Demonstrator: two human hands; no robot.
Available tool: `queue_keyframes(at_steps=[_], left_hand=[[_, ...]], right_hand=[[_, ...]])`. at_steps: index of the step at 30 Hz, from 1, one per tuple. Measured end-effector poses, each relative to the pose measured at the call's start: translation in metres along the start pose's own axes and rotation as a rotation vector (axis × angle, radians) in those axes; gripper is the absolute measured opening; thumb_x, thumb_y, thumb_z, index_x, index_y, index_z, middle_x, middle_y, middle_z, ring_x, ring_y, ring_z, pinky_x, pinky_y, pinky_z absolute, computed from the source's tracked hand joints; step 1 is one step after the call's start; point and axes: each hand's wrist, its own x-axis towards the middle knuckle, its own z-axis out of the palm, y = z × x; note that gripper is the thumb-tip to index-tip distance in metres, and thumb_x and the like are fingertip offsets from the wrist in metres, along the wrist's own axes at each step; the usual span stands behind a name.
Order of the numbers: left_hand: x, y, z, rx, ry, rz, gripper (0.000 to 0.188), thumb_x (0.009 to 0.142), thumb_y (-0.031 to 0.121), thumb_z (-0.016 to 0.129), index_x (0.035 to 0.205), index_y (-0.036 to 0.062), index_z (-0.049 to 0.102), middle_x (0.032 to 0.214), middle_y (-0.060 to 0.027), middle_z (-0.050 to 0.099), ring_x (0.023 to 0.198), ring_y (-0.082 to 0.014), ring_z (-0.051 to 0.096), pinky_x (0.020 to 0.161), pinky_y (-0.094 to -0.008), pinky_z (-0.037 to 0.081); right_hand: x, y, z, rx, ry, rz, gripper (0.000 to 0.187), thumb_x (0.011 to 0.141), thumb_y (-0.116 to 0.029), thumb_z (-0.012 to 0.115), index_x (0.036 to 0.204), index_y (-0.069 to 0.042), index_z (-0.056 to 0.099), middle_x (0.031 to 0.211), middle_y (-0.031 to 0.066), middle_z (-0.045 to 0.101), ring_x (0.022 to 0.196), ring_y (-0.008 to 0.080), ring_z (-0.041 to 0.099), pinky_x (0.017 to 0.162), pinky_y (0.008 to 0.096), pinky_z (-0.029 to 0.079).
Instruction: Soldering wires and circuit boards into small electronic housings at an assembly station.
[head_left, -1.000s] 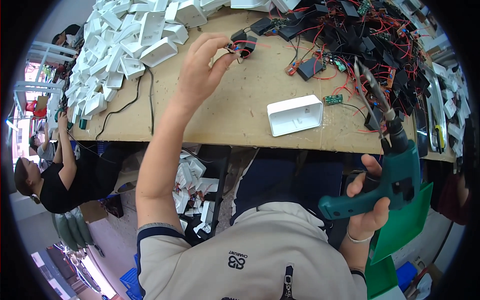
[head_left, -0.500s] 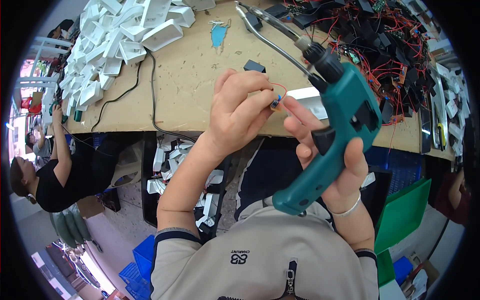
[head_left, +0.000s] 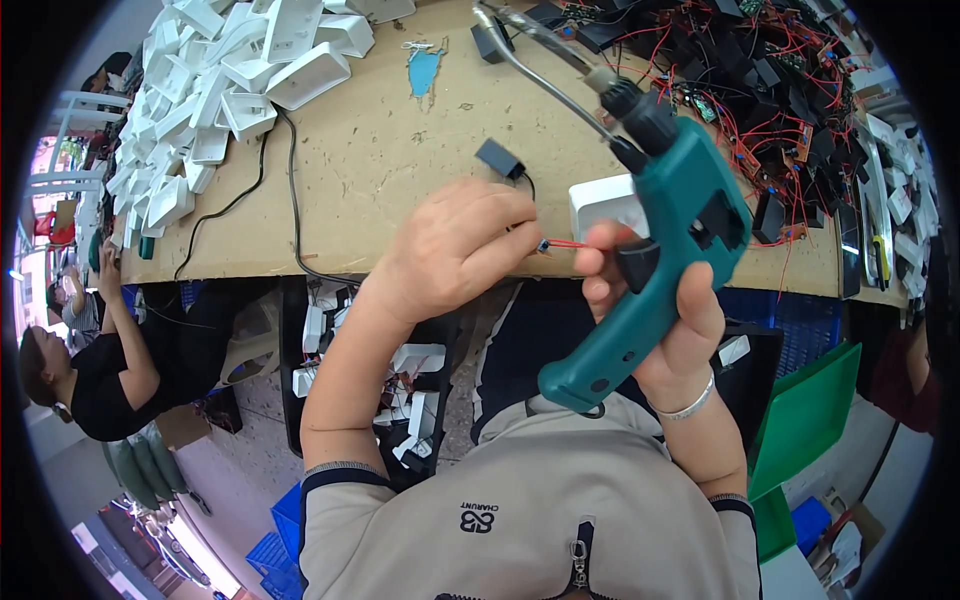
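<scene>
My left hand (head_left: 450, 245) is closed, its fingertips pinching a small component (head_left: 543, 245) that mostly hides behind them. A red wire (head_left: 568, 244) runs from it, nearly straight, to the fingers of my right hand (head_left: 665, 350). That hand is wrapped round a dark green soldering gun (head_left: 690, 200) with two metal tubes pointing away to the upper left. A small black box (head_left: 498, 158) with a dark lead lies just beyond my left hand. Partly behind the gun lies a white plastic housing (head_left: 603, 200).
White housings (head_left: 235, 80) are heaped at the far left, beside dark cables (head_left: 293, 190). Black boxes and boards with red wires (head_left: 765, 110) pile up at the far right. Below the bench edge are a bin of white parts (head_left: 420, 410) and a green crate (head_left: 810, 430). Another person (head_left: 120, 370) works at the left.
My left hand has turned and shifted slightly left and nearer. The red wire, looped before, now stretches between my hands. The black box has tilted and shows more. The soldering gun has shifted slightly left.
</scene>
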Motion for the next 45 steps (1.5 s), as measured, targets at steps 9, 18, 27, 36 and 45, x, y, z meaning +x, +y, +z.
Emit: queue_keyframes(at_steps=[9,18,27,36,45], left_hand=[[0.034,0.023,0.001,-0.144,-0.017,-0.112,0.045,0.057,0.01,0.073,0.099,0.0036,0.058,0.088,-0.0082,0.059,0.077,-0.0241,0.058,0.069,-0.0358,0.044],[0.036,0.035,0.046,-0.081,0.117,-0.074,0.021,0.067,0.009,0.064,0.086,0.0049,0.058,0.074,-0.0022,0.056,0.065,-0.0182,0.057,0.062,-0.0309,0.044],[0.035,0.041,0.039,-0.175,0.095,-0.217,0.019,0.066,-0.001,0.064,0.083,0.0033,0.056,0.072,-0.0069,0.055,0.059,-0.0233,0.055,0.052,-0.0312,0.043],[0.04,0.054,0.051,-0.245,0.088,-0.335,0.025,0.069,-0.004,0.061,0.093,0.001,0.056,0.072,-0.0095,0.053,0.06,-0.0267,0.055,0.053,-0.0342,0.045],[0.044,0.057,0.047,-0.347,0.089,-0.477,0.023,0.069,-0.004,0.058,0.091,0.0022,0.059,0.072,-0.0095,0.053,0.057,-0.0247,0.053,0.051,-0.0326,0.044]], right_hand=[[-0.026,-0.007,-0.029,-0.129,0.076,-0.131,0.076,0.076,-0.044,0.068,0.126,0.006,0.04,0.119,0.0202,0.049,0.106,0.0268,0.056,0.089,0.0331,0.049],[-0.029,-0.006,-0.035,0.009,0.031,-0.094,0.078,0.08,-0.044,0.065,0.134,0.0,0.031,0.121,0.022,0.047,0.107,0.0288,0.055,0.091,0.0336,0.049],[-0.037,-0.027,-0.052,0.176,0.008,-0.293,0.079,0.084,-0.035,0.062,0.142,-0.007,0.017,0.13,0.0258,0.039,0.108,0.0294,0.053,0.09,0.0343,0.048],[-0.044,-0.023,-0.056,-0.021,0.102,-0.304,0.068,0.086,-0.035,0.06,0.137,-0.002,0.029,0.133,0.0289,0.036,0.105,0.029,0.057,0.083,0.034,0.053],[-0.033,-0.028,-0.055,-0.083,0.088,-0.376,0.068,0.085,-0.033,0.061,0.136,0.0,0.03,0.133,0.0254,0.038,0.106,0.027,0.057,0.08,0.0339,0.054]])
